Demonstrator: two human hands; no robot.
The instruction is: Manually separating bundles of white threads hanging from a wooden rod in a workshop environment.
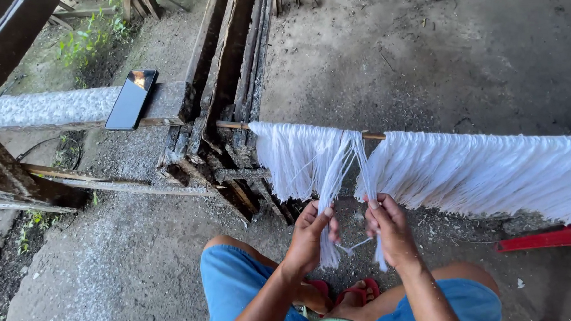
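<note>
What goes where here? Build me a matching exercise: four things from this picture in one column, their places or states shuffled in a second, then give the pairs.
Things:
1. smartphone
2. white threads
3. left hand
4. right hand

Places or states:
A. hanging in a fringe from a thin horizontal rod
B. lying on a grey beam
C. pinching a thread bundle that slants down to the right
D. gripping a thread bundle that slants down to the left

Pairs: 1-B, 2-A, 3-D, 4-C
</note>
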